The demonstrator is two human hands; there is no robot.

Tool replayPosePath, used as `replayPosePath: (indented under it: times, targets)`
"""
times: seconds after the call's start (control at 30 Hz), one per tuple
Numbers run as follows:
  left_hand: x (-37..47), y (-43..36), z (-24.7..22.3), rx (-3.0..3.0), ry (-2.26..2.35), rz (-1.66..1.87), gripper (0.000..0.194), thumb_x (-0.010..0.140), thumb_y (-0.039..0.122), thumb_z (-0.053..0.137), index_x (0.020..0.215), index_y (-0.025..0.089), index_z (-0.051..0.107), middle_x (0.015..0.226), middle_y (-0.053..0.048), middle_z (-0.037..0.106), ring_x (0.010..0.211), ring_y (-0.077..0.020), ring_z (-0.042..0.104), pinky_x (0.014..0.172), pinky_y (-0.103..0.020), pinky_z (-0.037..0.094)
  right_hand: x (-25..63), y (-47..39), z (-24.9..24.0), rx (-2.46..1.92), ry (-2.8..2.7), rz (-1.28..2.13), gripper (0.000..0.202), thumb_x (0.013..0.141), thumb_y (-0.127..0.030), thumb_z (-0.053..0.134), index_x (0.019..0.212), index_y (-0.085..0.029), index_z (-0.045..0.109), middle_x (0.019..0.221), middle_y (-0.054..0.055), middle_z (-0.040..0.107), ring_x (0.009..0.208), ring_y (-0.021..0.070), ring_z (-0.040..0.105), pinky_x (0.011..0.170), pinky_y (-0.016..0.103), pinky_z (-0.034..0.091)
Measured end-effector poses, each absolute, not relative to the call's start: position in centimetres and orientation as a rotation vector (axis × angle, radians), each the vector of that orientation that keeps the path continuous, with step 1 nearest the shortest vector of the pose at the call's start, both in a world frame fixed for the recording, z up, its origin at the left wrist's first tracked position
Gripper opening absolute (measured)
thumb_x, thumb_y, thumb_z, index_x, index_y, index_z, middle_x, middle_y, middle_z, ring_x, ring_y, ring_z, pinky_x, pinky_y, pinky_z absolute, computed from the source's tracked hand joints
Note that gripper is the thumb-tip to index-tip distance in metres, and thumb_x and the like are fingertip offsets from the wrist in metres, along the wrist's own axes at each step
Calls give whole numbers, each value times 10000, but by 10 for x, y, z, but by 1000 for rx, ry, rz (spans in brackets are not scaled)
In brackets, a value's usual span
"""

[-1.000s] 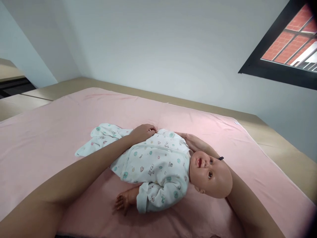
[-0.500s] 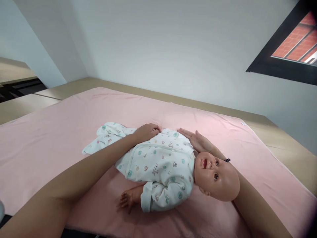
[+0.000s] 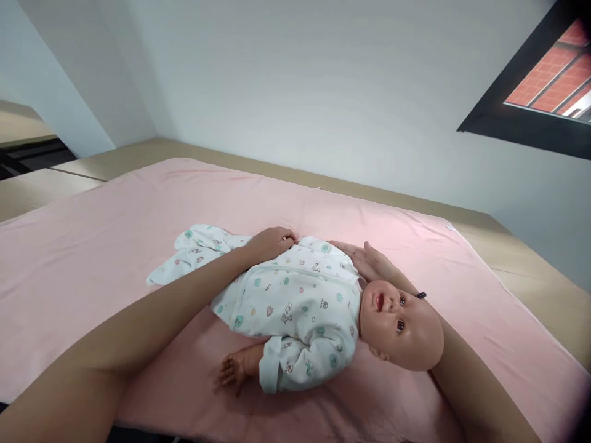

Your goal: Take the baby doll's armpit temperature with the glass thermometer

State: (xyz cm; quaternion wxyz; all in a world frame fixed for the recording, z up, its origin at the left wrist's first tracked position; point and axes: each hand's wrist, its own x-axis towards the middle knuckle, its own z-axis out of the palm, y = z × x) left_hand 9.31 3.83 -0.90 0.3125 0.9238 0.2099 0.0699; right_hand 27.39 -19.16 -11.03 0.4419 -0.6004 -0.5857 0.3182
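Observation:
A bald baby doll point(image 3: 295, 301) in a white printed sleepsuit lies on its back on a pink blanket point(image 3: 152, 203), head to the right. My left hand point(image 3: 273, 242) reaches across its belly, fingers curled at the cuff of the far sleeve. The doll's far hand is hidden there, inside my grasp. Beside the far shoulder rests my right hand point(image 3: 372, 261), its fingers stretched out along the far sleeve. My right forearm passes behind the doll's head point(image 3: 406, 326). The doll's near hand point(image 3: 233, 369) lies bare on the blanket.
Under the blanket is a wooden table point(image 3: 530, 295), its edge showing at the back and right. A pale wall point(image 3: 295, 92) rises behind it. A dark-framed window point(image 3: 549, 80) is at the upper right.
The view has shifted slightly, so the doll and blanket appear a little further left and up. Both hands keep about the same places on the doll.

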Motion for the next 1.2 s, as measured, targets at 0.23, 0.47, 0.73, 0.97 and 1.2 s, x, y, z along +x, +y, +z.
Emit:
replayPosePath:
  times: [0.23,0.47,0.73,0.97,1.2]
  targets:
    - [93,39,-10,2439,548,177,328,900,319,447,1035,236,734,1190,-25,748,1098,-249,665,918,-359,490,281,-185,-87,-1349,-1238,1088,626,705,-829,630,1105,-359,732,1200,20,739,1336,287,585,1009,427,587]
    - [94,42,-11,2434,566,176,327,902,338,447,1024,247,736,1183,-21,746,1103,-260,661,915,-377,491,274,-190,-59,-1268,-1010,1181,787,864,-834,368,1298,-233,630,1352,62,665,1410,270,501,1155,535,441]
    - [94,42,-13,2434,549,181,346,912,365,446,1070,260,735,1197,-14,743,1084,-251,661,899,-364,493,295,-191,-28,-1206,-974,1255,689,864,-823,473,1308,-318,625,1426,59,623,1472,304,428,1186,563,416]
    - [94,42,-13,2446,553,177,347,913,350,429,1051,267,737,1175,-3,751,1091,-249,662,898,-360,492,285,-218,-2,-1208,-1057,1247,725,908,-748,502,1416,-235,562,1493,79,564,1529,293,335,1242,553,317]
    - [93,39,-9,2460,548,174,367,914,357,432,1077,248,742,1202,-23,749,1106,-257,666,917,-364,504,279,-227,-14,-1236,-1065,1198,642,899,-748,484,1271,-251,650,1375,55,655,1438,259,465,1183,480,416]
